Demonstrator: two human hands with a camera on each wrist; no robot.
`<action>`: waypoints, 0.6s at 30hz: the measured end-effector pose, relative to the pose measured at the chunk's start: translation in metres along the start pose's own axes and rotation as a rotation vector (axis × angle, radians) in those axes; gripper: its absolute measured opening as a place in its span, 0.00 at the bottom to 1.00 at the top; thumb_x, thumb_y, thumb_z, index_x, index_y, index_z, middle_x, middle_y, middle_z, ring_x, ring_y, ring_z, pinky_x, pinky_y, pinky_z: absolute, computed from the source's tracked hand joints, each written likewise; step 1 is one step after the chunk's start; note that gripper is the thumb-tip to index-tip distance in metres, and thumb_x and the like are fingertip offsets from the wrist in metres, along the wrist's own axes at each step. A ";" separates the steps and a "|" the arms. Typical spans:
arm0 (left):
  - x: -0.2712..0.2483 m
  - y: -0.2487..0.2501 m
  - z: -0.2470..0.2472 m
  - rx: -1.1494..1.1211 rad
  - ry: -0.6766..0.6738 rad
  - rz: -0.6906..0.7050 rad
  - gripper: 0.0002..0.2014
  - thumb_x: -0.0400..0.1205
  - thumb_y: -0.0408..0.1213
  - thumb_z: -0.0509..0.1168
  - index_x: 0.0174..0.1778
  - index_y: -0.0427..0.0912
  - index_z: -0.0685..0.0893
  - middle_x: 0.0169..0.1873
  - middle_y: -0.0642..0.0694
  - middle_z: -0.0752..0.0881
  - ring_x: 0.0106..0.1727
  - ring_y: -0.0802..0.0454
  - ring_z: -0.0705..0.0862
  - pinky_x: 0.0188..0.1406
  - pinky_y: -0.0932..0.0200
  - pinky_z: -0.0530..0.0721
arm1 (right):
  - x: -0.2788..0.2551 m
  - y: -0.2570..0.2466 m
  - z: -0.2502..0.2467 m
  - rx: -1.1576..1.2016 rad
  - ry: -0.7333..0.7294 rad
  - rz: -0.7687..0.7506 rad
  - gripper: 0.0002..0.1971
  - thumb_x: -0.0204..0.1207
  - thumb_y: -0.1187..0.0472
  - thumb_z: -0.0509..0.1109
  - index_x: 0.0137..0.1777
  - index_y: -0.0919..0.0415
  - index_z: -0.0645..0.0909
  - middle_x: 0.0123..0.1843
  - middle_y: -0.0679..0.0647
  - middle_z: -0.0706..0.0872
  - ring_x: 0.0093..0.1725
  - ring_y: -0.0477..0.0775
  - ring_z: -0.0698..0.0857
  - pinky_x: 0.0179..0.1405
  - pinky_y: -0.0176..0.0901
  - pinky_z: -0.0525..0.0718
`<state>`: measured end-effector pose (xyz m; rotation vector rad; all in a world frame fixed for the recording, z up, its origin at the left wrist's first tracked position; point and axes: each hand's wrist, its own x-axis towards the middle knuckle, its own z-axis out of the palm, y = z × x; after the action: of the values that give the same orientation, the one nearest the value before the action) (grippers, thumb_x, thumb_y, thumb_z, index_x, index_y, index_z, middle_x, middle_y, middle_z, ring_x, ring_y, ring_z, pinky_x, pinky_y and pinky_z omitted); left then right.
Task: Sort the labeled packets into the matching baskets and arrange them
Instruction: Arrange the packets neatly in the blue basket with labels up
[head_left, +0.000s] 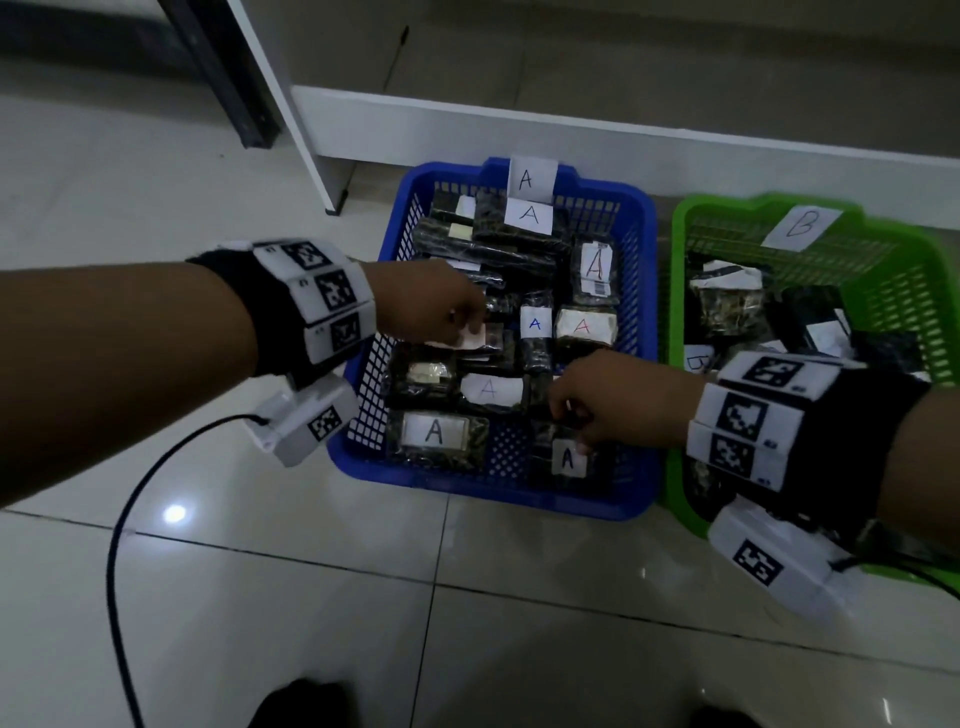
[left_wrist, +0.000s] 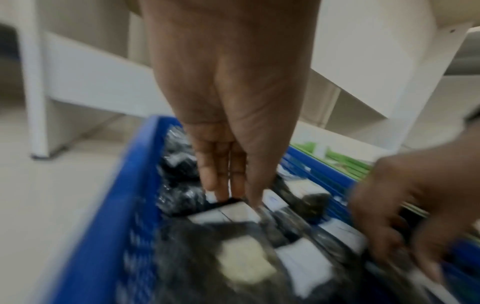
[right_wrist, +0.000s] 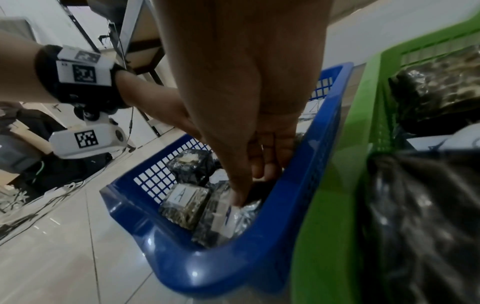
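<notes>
The packet (head_left: 567, 457) labeled A lies in the near right corner of the blue basket (head_left: 363, 470), flat among the other dark packets, its white label facing up. The right hand (head_left: 618, 397) comes down on its far edge: in the right wrist view the thumb tip (right_wrist: 237, 197) presses on the wrapper just beyond the label, while the other fingers curl behind the packet against the basket's right wall, so the hand pinches its edge.

Toward the left middle of the blue basket, the left hand (head_left: 426, 304) reaches onto another packet (head_left: 480, 335) with a pale label. In the left wrist view its fingers (left_wrist: 210, 179) are straight and pressed together, tips touching the far edge of that label; the picture is blurred, and a true grip cannot be told.

Other A-labeled packets fill the blue basket, and an A card (head_left: 532, 179) stands on its far rim. Just right of the blue basket, touching it, stands the green basket (head_left: 675, 312), with a B card (head_left: 800, 227) and its own dark packets.
</notes>
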<state>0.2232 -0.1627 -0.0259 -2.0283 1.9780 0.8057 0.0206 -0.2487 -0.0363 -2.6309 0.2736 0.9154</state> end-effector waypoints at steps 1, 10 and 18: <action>-0.002 -0.006 -0.003 0.008 -0.035 -0.030 0.14 0.80 0.42 0.67 0.61 0.45 0.81 0.54 0.49 0.85 0.48 0.57 0.79 0.48 0.65 0.73 | 0.000 0.000 0.002 -0.015 0.005 0.009 0.16 0.72 0.58 0.75 0.59 0.58 0.79 0.39 0.46 0.75 0.44 0.47 0.75 0.37 0.37 0.74; -0.007 -0.031 0.000 -0.022 0.068 -0.078 0.09 0.80 0.43 0.67 0.53 0.46 0.81 0.50 0.49 0.85 0.47 0.55 0.81 0.46 0.64 0.74 | 0.004 0.004 -0.001 0.055 -0.055 0.010 0.09 0.74 0.61 0.72 0.54 0.58 0.82 0.48 0.49 0.82 0.46 0.46 0.77 0.45 0.36 0.77; 0.019 -0.040 -0.010 0.141 0.383 -0.193 0.27 0.81 0.43 0.64 0.77 0.45 0.67 0.72 0.40 0.71 0.70 0.41 0.73 0.67 0.44 0.76 | -0.001 0.005 -0.015 0.267 0.010 -0.024 0.05 0.74 0.62 0.71 0.45 0.53 0.78 0.40 0.46 0.79 0.39 0.44 0.78 0.35 0.30 0.75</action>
<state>0.2636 -0.1809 -0.0365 -2.3765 1.9072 0.2425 0.0264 -0.2592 -0.0261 -2.3892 0.3414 0.7976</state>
